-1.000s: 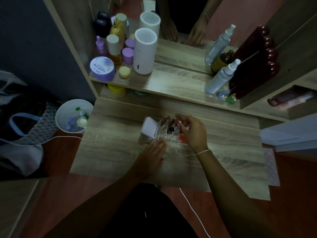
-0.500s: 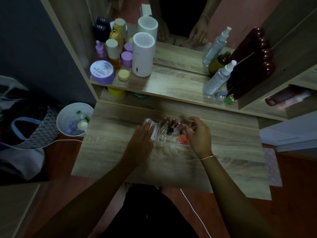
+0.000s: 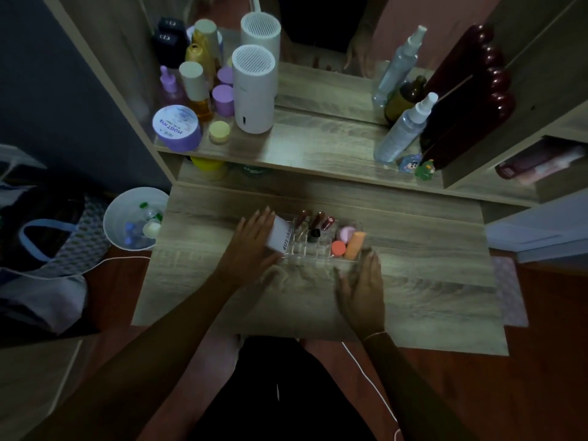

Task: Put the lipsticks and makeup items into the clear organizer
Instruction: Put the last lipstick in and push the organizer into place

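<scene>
The left hand [image 3: 251, 240] lies flat and open against the white box [image 3: 280, 234] at the left end of the clear organizer [image 3: 318, 249]; it presses the side of the box and does not wrap round it. The right hand [image 3: 361, 288] is open too, fingers spread, holding nothing, resting on the desk [image 3: 429, 281] just in front of the organizer's right corner. A moment ago that hand was up over the organizer, its fingers busy among the little slots. Now it has pulled back toward the front edge of the desk, and the left hand has moved up from the desk to the box. So the last small thing looks dropped in. The organizer sits in the middle of the desk. Dark red lipsticks [image 3: 315, 219] stand in its back slots, and a pink sponge [image 3: 346, 233], an orange sponge [image 3: 354, 245] and a small coral cap [image 3: 338, 248] fill the right end. No loose makeup is left on the desk, so the job looks nearly done.
</scene>
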Available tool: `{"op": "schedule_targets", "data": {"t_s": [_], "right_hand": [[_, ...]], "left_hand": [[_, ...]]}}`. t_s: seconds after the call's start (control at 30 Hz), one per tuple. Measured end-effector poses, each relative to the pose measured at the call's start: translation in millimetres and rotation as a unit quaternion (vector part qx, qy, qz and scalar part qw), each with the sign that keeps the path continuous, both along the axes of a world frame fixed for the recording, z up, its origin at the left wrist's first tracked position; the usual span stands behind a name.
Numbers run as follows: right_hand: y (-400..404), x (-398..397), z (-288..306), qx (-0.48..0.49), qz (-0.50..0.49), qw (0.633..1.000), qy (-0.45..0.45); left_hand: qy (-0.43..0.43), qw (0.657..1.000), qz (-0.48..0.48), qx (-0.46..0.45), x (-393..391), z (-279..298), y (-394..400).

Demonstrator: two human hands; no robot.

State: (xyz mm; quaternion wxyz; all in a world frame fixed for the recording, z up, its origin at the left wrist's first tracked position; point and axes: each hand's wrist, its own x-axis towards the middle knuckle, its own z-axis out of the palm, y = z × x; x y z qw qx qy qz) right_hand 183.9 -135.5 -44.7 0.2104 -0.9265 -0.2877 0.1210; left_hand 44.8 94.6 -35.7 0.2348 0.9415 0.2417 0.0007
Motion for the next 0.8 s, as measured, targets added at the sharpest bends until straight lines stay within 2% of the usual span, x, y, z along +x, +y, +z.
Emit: {"op": "schedule_targets", "data": {"t_s": [0.27,0.63,0.8], "right_hand": [[7,-2,-14,-0.045,0.021,0.999,0.007],[10,-3,-11,-0.057,0.027,0.998,0.007],[10,-4,-12,-0.052,0.023,0.998,0.002]], "left_hand": [[-0.046,0.997,0.041,-0.049,3,-2,-6],[-0.079,0.993,0.067,-0.056,3,-8,-14],[-0.056,0.988,0.123,-0.076,-9,-14,-27]]}}
